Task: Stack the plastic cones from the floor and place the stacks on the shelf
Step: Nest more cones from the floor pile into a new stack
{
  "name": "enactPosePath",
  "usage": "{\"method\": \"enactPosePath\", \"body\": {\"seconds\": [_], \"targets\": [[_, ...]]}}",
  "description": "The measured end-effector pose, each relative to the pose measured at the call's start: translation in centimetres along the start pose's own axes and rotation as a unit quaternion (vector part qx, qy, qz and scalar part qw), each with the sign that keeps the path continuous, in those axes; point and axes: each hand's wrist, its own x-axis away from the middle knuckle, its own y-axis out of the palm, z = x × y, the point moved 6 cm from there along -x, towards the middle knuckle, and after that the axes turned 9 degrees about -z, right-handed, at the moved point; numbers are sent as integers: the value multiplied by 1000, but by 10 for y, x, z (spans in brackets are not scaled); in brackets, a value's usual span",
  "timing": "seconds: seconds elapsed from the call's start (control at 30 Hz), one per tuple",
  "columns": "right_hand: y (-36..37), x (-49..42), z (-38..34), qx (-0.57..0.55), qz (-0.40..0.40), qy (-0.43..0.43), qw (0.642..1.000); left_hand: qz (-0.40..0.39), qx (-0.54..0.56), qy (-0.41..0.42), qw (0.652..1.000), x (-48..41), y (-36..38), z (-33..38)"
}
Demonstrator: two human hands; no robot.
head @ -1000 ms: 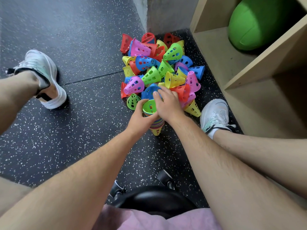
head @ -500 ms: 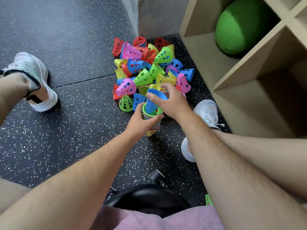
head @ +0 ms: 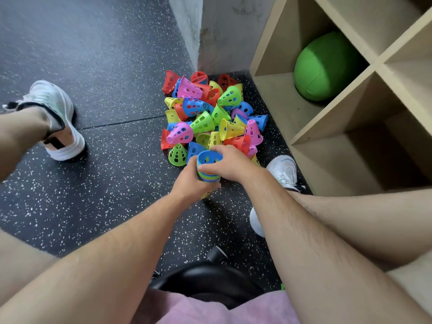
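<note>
While the left grip [head: 188,182] wraps curled fingers round the lower part of the stack of cones [head: 208,177], the right grip [head: 230,163] clasps the blue cone [head: 208,157] at the stack's top, thumb across the rims. Beyond both grips the loose pile of cones [head: 210,113] lies on the floor [head: 105,171]; right of them stands the shelf [head: 332,134], a green ball [head: 325,66] in one compartment.

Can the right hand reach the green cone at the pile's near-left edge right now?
Likely not directly: right hand grips the stack, which with the left hand sits between it and the green cone. Cone itself lies uncovered.
</note>
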Motion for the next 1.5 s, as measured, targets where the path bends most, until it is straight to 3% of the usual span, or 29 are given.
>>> {"method": "enactPosePath", "body": {"seconds": [0.13, 0.33, 0.47, 0.53, 0.63, 0.8, 0.93, 1.07, 1.23, 1.5], "targets": [[-11, 6, -33, -44, 27, -27, 998, 39, -4, 21, 999, 8, -26, 25], [-14, -5, -81, -46, -14, -80, 996, 87, -103, 17, 991, 26, -73, 43], [-12, -28, -89, -103, -18, -81, 991, 102, -141, 6, 985, 17, -102, 44], [-13, -45, -79, -149, 21, -55, 987, 108, -156, -5, 982, 6, -115, 38], [-9, -75, -56, -130, 105, 22, 986, 109, -218, -24, 970, -12, -135, 24], [18, -111, -55, -112, 90, 69, 987, 181, -167, -68, 967, -30, -166, -3], [24, -130, -62, -12, 97, 112, 989, 231, -120, -81, 962, -49, -170, -13], [24, -142, -72, 33, 85, 151, 984, 212, -128, -94, 964, -63, -171, -13], [21, -149, -82, -18, 42, 195, 980, 194, -108, -109, 969, -74, -177, -11], [-20, -146, -87, -22, 37, 166, 985, 183, -105, -134, 968, -100, -178, 5]]}}
